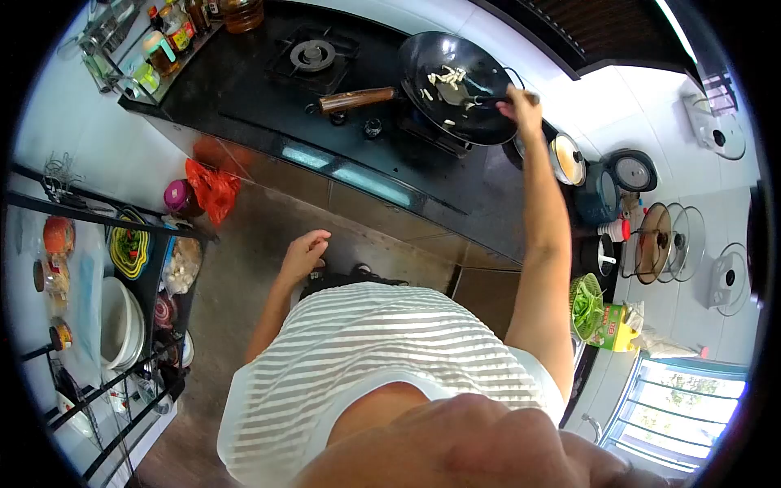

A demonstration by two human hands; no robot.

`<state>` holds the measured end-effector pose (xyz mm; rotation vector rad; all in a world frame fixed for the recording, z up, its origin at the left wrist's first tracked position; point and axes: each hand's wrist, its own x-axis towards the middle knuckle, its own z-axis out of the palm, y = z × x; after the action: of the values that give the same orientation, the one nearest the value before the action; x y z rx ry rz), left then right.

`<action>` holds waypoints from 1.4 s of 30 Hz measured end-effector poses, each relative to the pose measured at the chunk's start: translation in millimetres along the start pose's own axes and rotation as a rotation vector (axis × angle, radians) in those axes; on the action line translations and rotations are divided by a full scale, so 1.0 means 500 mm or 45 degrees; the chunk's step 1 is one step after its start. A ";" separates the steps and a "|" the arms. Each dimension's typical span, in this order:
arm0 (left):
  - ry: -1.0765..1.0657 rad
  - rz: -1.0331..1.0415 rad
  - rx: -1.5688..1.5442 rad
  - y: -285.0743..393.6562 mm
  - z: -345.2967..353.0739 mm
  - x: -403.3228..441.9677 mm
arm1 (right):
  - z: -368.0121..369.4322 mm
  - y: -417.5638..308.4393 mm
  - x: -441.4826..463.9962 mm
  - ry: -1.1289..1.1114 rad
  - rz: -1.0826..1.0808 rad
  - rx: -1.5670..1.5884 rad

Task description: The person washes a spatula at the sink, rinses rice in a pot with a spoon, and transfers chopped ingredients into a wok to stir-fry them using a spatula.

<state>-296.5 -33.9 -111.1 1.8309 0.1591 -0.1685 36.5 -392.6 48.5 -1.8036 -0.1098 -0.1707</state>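
Observation:
A black wok [488,122] with a wooden handle [358,99] sits over the stove's right burner. Pale sliced pieces [449,77] lie in it, gathered toward the upper middle with a few scattered. My right hand [521,106] is closed round the handle of a wok spatula [453,93], whose metal blade rests in the wok beside the pieces. Well below the counter, near my waist, my left hand [305,254] hangs with loosely bent fingers apart and nothing visible in them.
A bare burner [312,56] is left of the wok. Bottles [175,32] stand at the far left. Right of my arm are a lidded pot [567,159], a blue-grey pot [598,195] and a basket of greens [586,307]. A rack [114,213] stands left, near a red bag [213,191].

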 end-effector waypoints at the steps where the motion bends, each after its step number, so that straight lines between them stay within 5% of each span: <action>1: 0.002 0.029 0.004 -0.013 0.000 0.002 | -0.017 -0.043 0.018 -0.034 0.057 -0.108; 5: 0.059 0.006 0.010 -0.042 0.003 -0.015 | -0.090 -0.143 0.075 -0.081 0.242 -0.449; 7: 0.044 -0.065 -0.033 -0.042 0.004 -0.031 | -0.095 -0.097 0.099 -0.151 0.070 -0.499; 9: 0.025 -0.134 -0.078 -0.035 0.005 -0.043 | -0.058 -0.062 0.109 0.001 0.256 -0.415; 13: 0.048 -0.123 -0.008 -0.037 0.006 -0.056 | -0.013 0.008 0.090 -0.221 -0.596 -0.675; 14: 0.083 -0.095 -0.050 -0.045 0.005 -0.059 | -0.019 -0.005 0.084 -0.247 -0.511 -0.661; 16: 0.130 -0.152 -0.072 -0.065 0.000 -0.068 | -0.013 -0.116 0.042 -0.087 0.115 -0.236; 20: 0.213 -0.262 -0.095 -0.066 -0.010 -0.088 | -0.109 -0.072 0.139 -0.046 0.068 -0.801; 23: 0.211 -0.267 -0.132 -0.067 -0.009 -0.093 | -0.080 -0.053 0.108 0.088 0.162 -0.390; 26: 0.158 -0.292 -0.060 -0.065 -0.007 -0.090 | -0.069 0.070 0.152 -0.026 -0.632 -0.685; 28: 0.160 -0.264 -0.079 -0.066 -0.002 -0.085 | 0.000 0.016 0.124 -0.008 -0.529 -0.747; 32: 0.144 -0.252 -0.101 -0.066 0.005 -0.089 | 0.070 -0.087 0.050 -0.576 -0.357 -0.793; 37: 0.164 -0.234 -0.172 -0.067 0.009 -0.092 | 0.084 -0.221 -0.046 -0.781 -0.337 -0.958; 42: 0.130 -0.208 -0.104 -0.069 0.009 -0.078 | 0.086 -0.141 -0.030 -0.913 -0.591 -1.090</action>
<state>-341.9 -29.9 -137.2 1.7455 0.3826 -0.1803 12.4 -333.9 103.3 -2.5913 -1.1088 0.1416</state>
